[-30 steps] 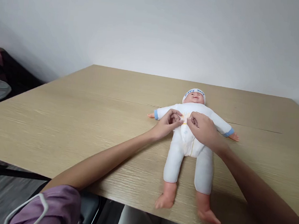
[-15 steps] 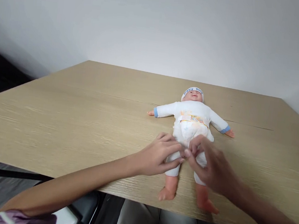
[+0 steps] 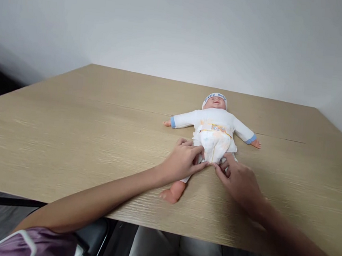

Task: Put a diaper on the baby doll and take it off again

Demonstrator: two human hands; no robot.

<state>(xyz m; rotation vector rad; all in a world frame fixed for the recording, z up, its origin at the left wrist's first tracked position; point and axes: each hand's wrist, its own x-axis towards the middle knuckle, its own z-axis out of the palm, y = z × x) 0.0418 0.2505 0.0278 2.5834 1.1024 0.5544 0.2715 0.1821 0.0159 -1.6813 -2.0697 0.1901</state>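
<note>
A baby doll (image 3: 215, 116) lies on its back with arms spread, in a white outfit with blue cuffs and a lettered headband. Around its hips is a white diaper (image 3: 213, 146) with a printed waist strip and a yellowish line down the front. My left hand (image 3: 182, 162) pinches the diaper's lower left edge between thumb and fingers. My right hand (image 3: 240, 182) is closed on the lower right edge, and the two thumbs nearly meet at the crotch. One doll foot (image 3: 174, 193) shows below my left hand; the other leg is hidden behind my right hand.
The doll rests on a wooden table (image 3: 96, 144) with thin seams across it. A pale wall (image 3: 181, 31) stands behind. Below the front edge are my legs (image 3: 176, 252) and a dark chair (image 3: 94, 234) at left.
My hands have moved apart from a blurred position over the crotch to the diaper's two leg edges. The doll's legs are spread wider, and the diaper front now shows more fully.
</note>
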